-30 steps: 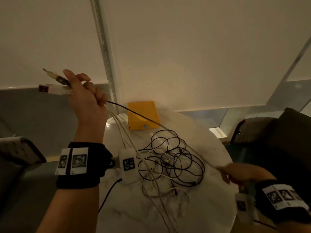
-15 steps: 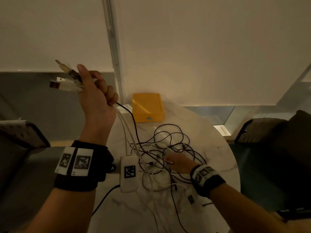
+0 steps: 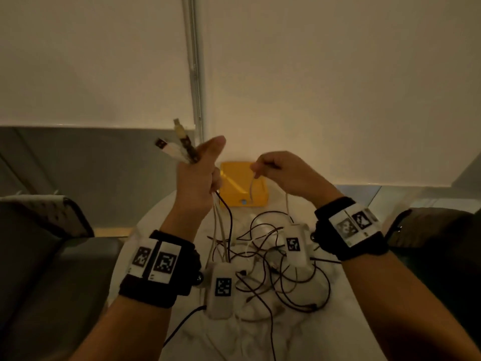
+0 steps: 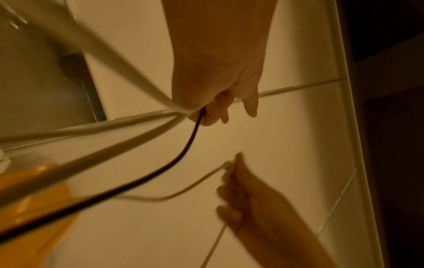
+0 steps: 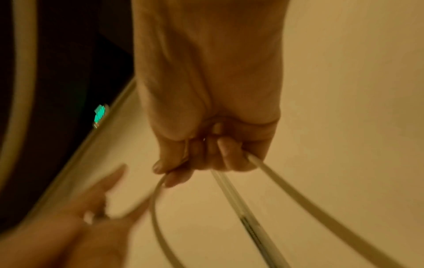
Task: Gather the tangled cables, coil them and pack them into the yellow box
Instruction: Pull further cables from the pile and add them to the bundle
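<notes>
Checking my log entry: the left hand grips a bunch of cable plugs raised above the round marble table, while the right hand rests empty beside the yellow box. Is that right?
Not quite. The right hand is not empty: its fingers pinch a thin white cable raised before the yellow box, as the right wrist view shows. The left hand does grip the cable plugs.

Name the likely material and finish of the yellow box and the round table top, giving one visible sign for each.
Yellow box: probably plastic, smooth and matte; uniform colour, rounded moulded edges.
Table top: looks like polished marble or a marble-look laminate; pale surface with grey veins and a soft sheen. The dim light leaves this open.
</notes>
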Demonstrator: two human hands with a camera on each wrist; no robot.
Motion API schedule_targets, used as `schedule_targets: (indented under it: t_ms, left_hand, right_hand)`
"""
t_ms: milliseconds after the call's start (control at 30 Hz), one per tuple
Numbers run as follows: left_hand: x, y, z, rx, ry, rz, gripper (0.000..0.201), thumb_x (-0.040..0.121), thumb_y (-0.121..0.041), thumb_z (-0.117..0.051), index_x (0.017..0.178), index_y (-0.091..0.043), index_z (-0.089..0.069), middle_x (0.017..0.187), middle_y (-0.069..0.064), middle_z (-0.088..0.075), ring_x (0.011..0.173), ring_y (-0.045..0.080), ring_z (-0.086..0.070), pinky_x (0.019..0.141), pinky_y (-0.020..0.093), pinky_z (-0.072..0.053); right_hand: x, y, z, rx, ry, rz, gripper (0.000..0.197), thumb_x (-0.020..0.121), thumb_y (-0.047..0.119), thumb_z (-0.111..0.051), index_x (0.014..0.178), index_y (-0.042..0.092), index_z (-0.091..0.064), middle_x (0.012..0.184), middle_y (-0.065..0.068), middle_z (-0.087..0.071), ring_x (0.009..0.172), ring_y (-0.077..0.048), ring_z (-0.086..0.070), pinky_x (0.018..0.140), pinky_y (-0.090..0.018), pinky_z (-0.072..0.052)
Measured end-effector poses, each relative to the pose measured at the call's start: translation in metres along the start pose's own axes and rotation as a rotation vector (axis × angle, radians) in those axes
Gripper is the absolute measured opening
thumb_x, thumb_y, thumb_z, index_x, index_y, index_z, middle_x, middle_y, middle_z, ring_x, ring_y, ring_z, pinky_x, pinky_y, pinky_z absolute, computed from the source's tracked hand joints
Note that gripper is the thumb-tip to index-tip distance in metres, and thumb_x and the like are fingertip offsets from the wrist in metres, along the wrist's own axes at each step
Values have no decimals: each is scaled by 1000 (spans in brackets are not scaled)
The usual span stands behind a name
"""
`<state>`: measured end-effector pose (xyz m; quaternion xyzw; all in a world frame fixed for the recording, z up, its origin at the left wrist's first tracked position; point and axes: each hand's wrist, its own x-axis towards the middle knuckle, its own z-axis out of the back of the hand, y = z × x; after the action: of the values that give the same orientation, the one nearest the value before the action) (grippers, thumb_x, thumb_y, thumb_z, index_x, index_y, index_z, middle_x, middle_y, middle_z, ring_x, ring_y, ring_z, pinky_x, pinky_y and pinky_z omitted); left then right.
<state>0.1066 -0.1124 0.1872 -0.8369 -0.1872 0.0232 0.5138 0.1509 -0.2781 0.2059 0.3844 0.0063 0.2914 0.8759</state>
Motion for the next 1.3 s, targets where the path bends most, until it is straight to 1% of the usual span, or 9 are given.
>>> schedule_targets:
  t_ms: [167, 433, 600, 700, 767, 867, 1033, 1167, 1300]
  left_hand:
    - [-5, 13, -13, 217, 284, 122, 25, 74, -35, -66, 81, -11, -68, 37, -10, -24, 31, 6, -18, 37, 18, -15]
    - [3, 13, 12, 435, 262, 89, 23, 90, -21, -60, 71, -8, -65, 36, -8, -35, 30, 7, -22, 35, 16, -19]
    - [6, 17, 14, 333, 161, 152, 29, 89, -20, -61, 61, -13, -60, 37, -6, -27, 31, 7, -19, 36, 15, -17]
    - [0, 17, -3, 262, 222, 118, 3, 86, -19, -64, 85, -18, -66, 39, -9, -27, 31, 7, -19, 36, 16, -16]
    - [-3, 21, -14, 287, 271, 86, 23, 85, -14, -65, 106, -23, -65, 38, -10, -27, 31, 7, -19, 36, 16, -18]
    - [-10, 26, -24, 365, 334, 63, 15, 83, -9, -68, 95, -18, -67, 34, -12, -30, 29, 6, -21, 35, 15, -20]
    - [-8, 36, -7, 476, 264, 64, 11, 86, -20, -65, 76, -16, -63, 54, 5, -51, 29, 5, -29, 34, 17, -23]
    - [-3, 32, 15, 515, 196, 65, 24, 93, -30, -54, 75, -14, -60, 39, -7, -37, 29, 5, -26, 35, 18, -23]
    - [-1, 25, 15, 621, 152, -42, 28, 93, -29, -54, 70, -14, -60, 37, -9, -35, 30, 2, -31, 38, 17, -27]
  right_hand:
    - [13, 41, 30, 82, -324, 153, 28, 94, 26, -53, 71, 12, -60, 54, 10, -44, 44, 1, -45, 46, -9, -33]
    - [4, 4, 83, 397, -757, 17, 33, 98, 33, -40, 68, 23, -47, 58, 4, -33, 51, -7, -33, 47, -24, -33]
    - [-13, -25, 83, -207, -543, -210, 35, 99, 20, -38, 82, -4, -58, 75, -10, -51, 74, -21, -47, 61, -26, -25]
    - [-14, -7, 58, -73, -398, -107, 32, 99, 23, -40, 90, 2, -63, 71, 4, -52, 64, -1, -49, 67, -24, -35]
    - [-12, 12, 46, -60, -257, -29, 31, 97, 29, -45, 75, 12, -60, 62, 5, -50, 54, 4, -49, 58, -22, -36]
    - [-8, 31, 34, -35, -150, 69, 26, 92, 29, -55, 72, 15, -64, 73, -1, -65, 68, 0, -59, 67, -19, -46]
    - [-9, 38, 57, 301, -501, 118, 22, 93, 6, -49, 75, 12, -59, 81, 9, -62, 66, 17, -57, 59, -2, -40]
    - [-26, 12, 92, 288, -715, 13, 33, 88, 24, -54, 55, 25, -50, 56, 6, -41, 53, -6, -39, 60, -27, -33]
    - [-48, -8, 92, -94, -223, -245, 25, 89, 20, -52, 68, 18, -65, 69, -3, -64, 72, -19, -58, 71, -30, -44]
